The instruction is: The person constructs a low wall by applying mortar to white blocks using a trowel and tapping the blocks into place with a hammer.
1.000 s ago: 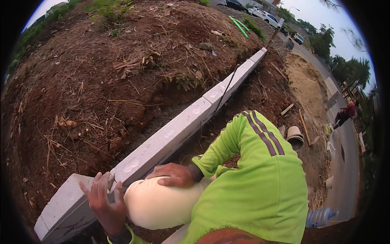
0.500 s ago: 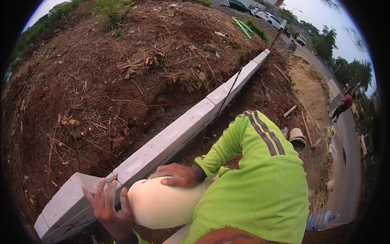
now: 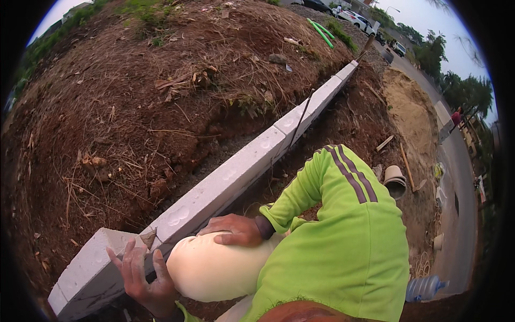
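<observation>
My left hand (image 3: 144,282) is raised beside the near end of a row of pale grey-white blocks (image 3: 214,181). Its fingers are spread with nothing between them, in front of the nearest block (image 3: 92,264); I cannot tell whether they touch it. Just above my fingertips, a small brownish wedge-shaped piece (image 3: 149,239) lies at the joint between that block and the row. The nearest block sits slightly turned against the others. My right hand (image 3: 232,229) rests flat, fingers extended, on my bent knee (image 3: 217,271) in cream trousers.
A thin dark rod (image 3: 303,118) leans across the row. Brown soil with dry stalks (image 3: 123,107) rises on the left. At right are a sand heap (image 3: 410,107), stacked buckets (image 3: 395,182), a wooden-handled tool (image 3: 407,166), a water bottle (image 3: 424,288) and a road (image 3: 461,214).
My left hand has dropped slightly away from the joint, so the brownish piece shows more fully. My right hand stays on the knee. A distant person on the road has moved farther off.
</observation>
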`<action>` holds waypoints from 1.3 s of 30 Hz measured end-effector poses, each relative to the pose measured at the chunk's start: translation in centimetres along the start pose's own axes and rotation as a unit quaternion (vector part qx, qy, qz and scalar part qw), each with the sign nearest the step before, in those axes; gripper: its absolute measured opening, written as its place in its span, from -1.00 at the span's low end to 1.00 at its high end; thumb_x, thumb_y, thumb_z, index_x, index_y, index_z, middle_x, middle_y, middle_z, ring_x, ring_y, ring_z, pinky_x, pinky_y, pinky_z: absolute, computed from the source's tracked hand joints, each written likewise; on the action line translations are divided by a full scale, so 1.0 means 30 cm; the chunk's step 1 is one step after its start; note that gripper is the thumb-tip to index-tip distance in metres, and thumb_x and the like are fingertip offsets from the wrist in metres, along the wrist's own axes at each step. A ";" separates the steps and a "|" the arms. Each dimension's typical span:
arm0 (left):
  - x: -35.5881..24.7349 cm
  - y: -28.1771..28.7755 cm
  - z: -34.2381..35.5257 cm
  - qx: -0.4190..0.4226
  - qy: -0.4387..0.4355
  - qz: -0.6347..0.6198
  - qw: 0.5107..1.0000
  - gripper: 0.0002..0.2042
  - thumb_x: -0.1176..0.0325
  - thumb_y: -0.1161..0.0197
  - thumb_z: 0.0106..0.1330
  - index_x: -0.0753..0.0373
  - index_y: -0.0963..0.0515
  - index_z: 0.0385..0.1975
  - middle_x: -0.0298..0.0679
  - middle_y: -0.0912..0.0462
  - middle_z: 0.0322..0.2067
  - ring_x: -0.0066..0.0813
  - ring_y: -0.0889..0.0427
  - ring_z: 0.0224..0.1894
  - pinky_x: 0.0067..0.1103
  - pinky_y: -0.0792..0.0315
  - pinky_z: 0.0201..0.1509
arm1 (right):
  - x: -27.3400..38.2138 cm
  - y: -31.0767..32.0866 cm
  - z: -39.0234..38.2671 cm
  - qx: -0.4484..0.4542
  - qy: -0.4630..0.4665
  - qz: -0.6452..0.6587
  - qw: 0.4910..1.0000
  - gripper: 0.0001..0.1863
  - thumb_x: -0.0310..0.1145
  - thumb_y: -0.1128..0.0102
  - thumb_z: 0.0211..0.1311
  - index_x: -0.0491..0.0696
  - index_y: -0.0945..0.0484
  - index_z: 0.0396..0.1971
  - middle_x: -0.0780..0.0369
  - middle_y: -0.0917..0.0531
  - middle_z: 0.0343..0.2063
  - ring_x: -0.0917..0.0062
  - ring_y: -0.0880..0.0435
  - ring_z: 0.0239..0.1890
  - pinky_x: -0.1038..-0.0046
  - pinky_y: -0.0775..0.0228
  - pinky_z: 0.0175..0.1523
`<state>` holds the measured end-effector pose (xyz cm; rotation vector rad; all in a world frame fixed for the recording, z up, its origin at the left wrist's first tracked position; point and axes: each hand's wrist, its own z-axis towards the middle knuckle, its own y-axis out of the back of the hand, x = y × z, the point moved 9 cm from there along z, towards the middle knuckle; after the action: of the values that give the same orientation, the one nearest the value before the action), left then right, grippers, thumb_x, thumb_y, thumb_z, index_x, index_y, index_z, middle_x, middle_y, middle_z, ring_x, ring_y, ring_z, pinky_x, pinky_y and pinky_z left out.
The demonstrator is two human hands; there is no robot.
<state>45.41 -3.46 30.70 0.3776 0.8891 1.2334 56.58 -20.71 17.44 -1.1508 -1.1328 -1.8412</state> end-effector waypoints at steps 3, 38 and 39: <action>0.006 0.005 0.004 -0.022 -0.010 0.015 1.000 -0.75 0.63 -0.35 0.18 0.40 -0.63 -0.12 0.01 -0.71 -0.10 0.04 -0.67 0.13 0.11 -0.15 0.51 | -0.003 -0.003 0.004 0.011 -0.014 0.019 1.000 -0.36 -0.05 0.12 0.51 -0.31 -0.40 0.28 -0.14 -0.56 0.08 -0.02 -0.54 0.14 0.11 -0.33 0.28; 0.318 -0.092 -0.498 -0.123 0.268 -0.230 0.927 -0.77 0.53 -0.23 0.45 0.49 -0.54 0.02 -0.09 -0.68 -0.14 -0.36 -0.68 -0.13 -0.43 -0.58 0.05 | -0.501 1.426 -0.907 -0.637 -0.334 -0.403 0.565 -0.53 0.08 -0.23 0.35 -0.04 -0.65 -0.08 -0.01 -0.74 -0.17 0.01 -0.71 -0.06 0.08 -0.50 0.08; 0.346 -0.135 -0.548 -0.120 0.306 -0.261 0.908 -0.77 0.52 -0.23 0.45 0.49 -0.54 0.03 -0.10 -0.68 -0.14 -0.37 -0.68 -0.13 -0.43 -0.58 0.05 | -0.510 1.423 -0.903 -0.631 -0.336 -0.392 0.579 -0.50 0.08 -0.25 0.32 -0.04 -0.65 -0.01 0.00 -0.74 -0.14 0.03 -0.71 -0.04 0.10 -0.51 0.11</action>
<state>36.26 1.45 13.77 -0.4588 1.2500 0.9387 90.36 -60.73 10.57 -2.6166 -0.4551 -3.2556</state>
